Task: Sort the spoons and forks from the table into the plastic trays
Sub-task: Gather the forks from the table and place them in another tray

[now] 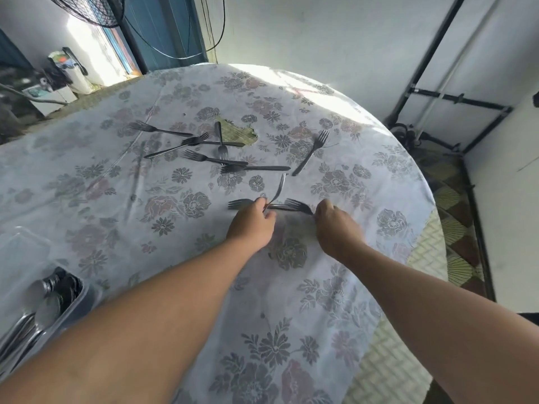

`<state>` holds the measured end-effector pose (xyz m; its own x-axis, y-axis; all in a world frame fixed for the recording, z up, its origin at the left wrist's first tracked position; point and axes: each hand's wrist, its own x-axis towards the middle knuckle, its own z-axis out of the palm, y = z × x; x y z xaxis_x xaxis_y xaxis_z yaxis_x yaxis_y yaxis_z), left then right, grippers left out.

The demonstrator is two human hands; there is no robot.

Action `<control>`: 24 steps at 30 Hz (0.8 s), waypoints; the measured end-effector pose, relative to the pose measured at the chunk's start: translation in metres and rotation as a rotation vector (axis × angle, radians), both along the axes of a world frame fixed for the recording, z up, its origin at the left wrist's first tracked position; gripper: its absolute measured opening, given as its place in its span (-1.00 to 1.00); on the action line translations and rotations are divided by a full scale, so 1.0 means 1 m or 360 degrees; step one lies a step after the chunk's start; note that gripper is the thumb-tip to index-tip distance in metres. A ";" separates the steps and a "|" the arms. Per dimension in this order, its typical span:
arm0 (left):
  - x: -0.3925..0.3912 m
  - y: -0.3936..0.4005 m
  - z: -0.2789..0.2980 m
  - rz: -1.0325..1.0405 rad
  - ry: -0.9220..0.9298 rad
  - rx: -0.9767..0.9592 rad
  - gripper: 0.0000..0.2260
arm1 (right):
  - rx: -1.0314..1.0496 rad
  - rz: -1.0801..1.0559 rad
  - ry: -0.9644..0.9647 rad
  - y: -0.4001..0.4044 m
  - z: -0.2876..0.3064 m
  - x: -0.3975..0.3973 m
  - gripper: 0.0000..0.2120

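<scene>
My left hand (252, 224) is closed on forks near the middle of the round table (388, 182). One fork's tines (239, 204) stick out to its left, and another fork's handle (279, 189) curves up from its fingers. Just to the right, my right hand (335, 227) pinches the neck of a fork (297, 206) whose tines point left. Several loose forks (204, 154) lie crossed farther back, and a single fork (312, 151) lies to their right. A clear plastic tray (83, 298) at the lower left holds spoons. A second clear tray (20, 243) sits behind it.
The floral tablecloth has a torn hole (239, 132) beside the fork pile. The table's right edge drops to a patterned floor (449, 182) with a black metal frame (455, 99). A fan (87, 10) and clutter stand at the far left.
</scene>
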<state>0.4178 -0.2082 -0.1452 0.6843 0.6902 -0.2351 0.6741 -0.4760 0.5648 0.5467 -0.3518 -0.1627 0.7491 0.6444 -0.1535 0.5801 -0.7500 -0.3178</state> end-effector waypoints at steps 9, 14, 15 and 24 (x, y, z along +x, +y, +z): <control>0.028 0.001 -0.013 -0.0042 0.0172 0.0023 -0.71 | 0.0408 -0.0137 0.0319 0.035 0.012 0.016 -0.57; 0.020 0.015 -0.015 0.0088 0.0132 0.0046 -0.81 | 0.0221 0.0006 0.0056 0.059 0.012 0.030 -0.60; 0.017 0.018 -0.017 0.0119 0.0109 0.0041 -0.82 | 0.0183 0.0067 0.0028 0.064 0.011 0.032 -0.58; 0.012 0.031 -0.022 0.0498 -0.0280 -0.0166 -0.93 | -0.0148 0.0315 0.0021 0.091 0.007 0.045 -0.40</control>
<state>0.4296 -0.1770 -0.1672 0.4803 0.8510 -0.2125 0.6661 -0.1963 0.7195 0.5913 -0.2612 -0.1559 0.6069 0.7613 -0.2283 0.7151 -0.6484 -0.2613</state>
